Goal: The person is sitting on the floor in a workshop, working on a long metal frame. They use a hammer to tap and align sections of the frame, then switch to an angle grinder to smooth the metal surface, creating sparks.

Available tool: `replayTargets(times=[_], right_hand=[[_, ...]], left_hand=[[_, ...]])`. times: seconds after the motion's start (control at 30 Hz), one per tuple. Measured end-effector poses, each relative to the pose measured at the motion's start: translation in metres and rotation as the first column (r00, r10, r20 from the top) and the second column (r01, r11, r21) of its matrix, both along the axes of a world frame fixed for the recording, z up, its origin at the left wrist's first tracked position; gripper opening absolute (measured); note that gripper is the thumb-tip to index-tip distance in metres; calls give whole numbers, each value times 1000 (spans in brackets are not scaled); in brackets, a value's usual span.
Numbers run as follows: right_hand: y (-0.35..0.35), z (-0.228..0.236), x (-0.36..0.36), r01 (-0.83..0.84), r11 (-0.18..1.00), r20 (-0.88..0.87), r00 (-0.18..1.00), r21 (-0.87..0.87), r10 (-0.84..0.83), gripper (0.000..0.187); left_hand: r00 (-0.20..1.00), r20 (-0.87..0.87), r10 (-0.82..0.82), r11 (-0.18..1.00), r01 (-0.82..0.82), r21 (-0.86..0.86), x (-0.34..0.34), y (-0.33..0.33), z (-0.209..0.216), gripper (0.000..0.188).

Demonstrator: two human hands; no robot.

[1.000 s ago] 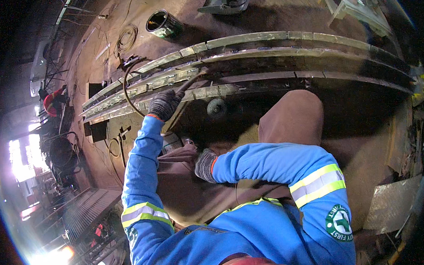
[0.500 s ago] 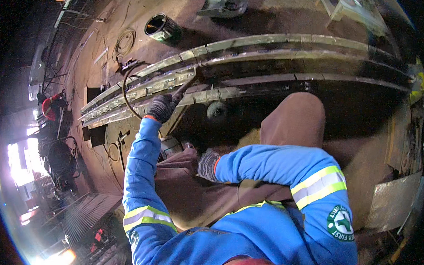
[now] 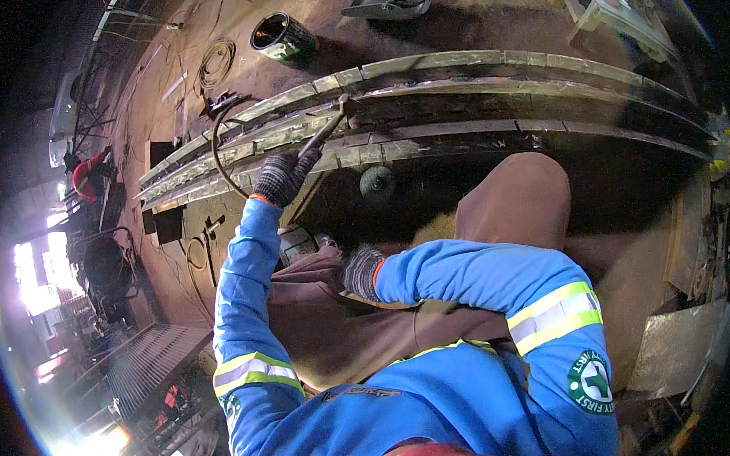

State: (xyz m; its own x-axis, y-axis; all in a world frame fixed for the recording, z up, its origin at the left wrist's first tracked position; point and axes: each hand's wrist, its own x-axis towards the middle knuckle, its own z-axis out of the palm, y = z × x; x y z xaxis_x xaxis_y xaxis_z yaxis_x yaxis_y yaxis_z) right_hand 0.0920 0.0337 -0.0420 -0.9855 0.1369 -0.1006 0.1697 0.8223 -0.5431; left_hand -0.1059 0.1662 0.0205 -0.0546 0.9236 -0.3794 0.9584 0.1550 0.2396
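My left hand (image 3: 280, 179), in a dark striped knit glove, is closed round a slim dark tool with a pale bent tip, which looks like a welding torch (image 3: 326, 132). Its tip is over the long curved metal beams (image 3: 434, 86) lying on the floor. A brown cable (image 3: 216, 146) loops beside the beams toward this hand. My right hand (image 3: 363, 272), in a similar glove, is low by my leg with its fingers curled. What it holds, if anything, is hidden. Just beyond it lies a round grey-green disc-like object (image 3: 377, 183).
A dark open bucket (image 3: 283, 36) stands behind the beams, with a coiled cable (image 3: 218, 62) to its left. A metal stand (image 3: 625, 28) is at the far right. A metal grating (image 3: 147, 363) lies lower left. Far left, a person in red (image 3: 89, 178) is present.
My left hand has tilted the tool, so its tip points farther up and is seen more clearly over the beams. The right hand has hardly moved. The whole view has shifted slightly.
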Motion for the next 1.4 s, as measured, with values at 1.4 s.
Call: replayTargets(times=[1.4], right_hand=[[242, 57, 72, 541, 841, -182, 825, -21, -535, 36]], left_hand=[[918, 298, -262, 938, 171, 300, 122, -136, 72, 31]])
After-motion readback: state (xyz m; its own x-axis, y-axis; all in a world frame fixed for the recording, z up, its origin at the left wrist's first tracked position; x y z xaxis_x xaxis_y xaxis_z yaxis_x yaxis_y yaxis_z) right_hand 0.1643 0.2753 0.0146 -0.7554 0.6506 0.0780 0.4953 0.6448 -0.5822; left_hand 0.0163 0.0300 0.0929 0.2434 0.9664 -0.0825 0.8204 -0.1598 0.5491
